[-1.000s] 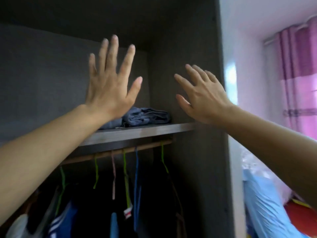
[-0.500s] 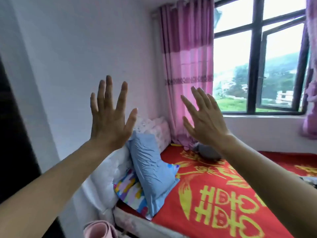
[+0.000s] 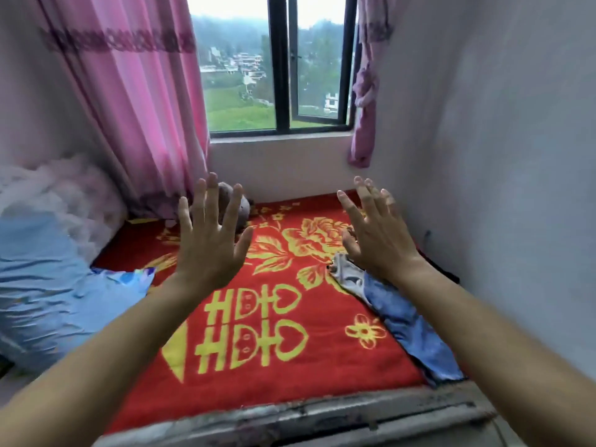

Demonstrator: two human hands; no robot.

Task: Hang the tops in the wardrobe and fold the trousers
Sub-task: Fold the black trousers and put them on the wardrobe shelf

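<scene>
- Both my hands hang in the air over the bed with fingers spread and holding nothing. My left hand is above the middle of the blanket, and my right hand is nearer the wall.
- The blue garment lies crumpled along the blanket's right side, just beside the wall, with its pale end below my right wrist. It looks like denim, so I take it for trousers. If I am wrong, I fold a top that should be hung.
- If I snatch at the bunched cloth with one hand, I may catch a single layer. The legs then trail twisted and the fold comes out crooked.
- If I pull it sideways, it could slip down between bed and wall.
- Its near end reaches the bed's foot edge, so a careless tug toward me could slide it over onto the floor.
- A grey bundle sits by the curtain, partly behind my left fingers. I cannot tell whether it is clothing, and I could overlook it.
- The pillow takes up the left side. If I spread the garment too far that way, the cloth rides up on it and creases unevenly.
</scene>
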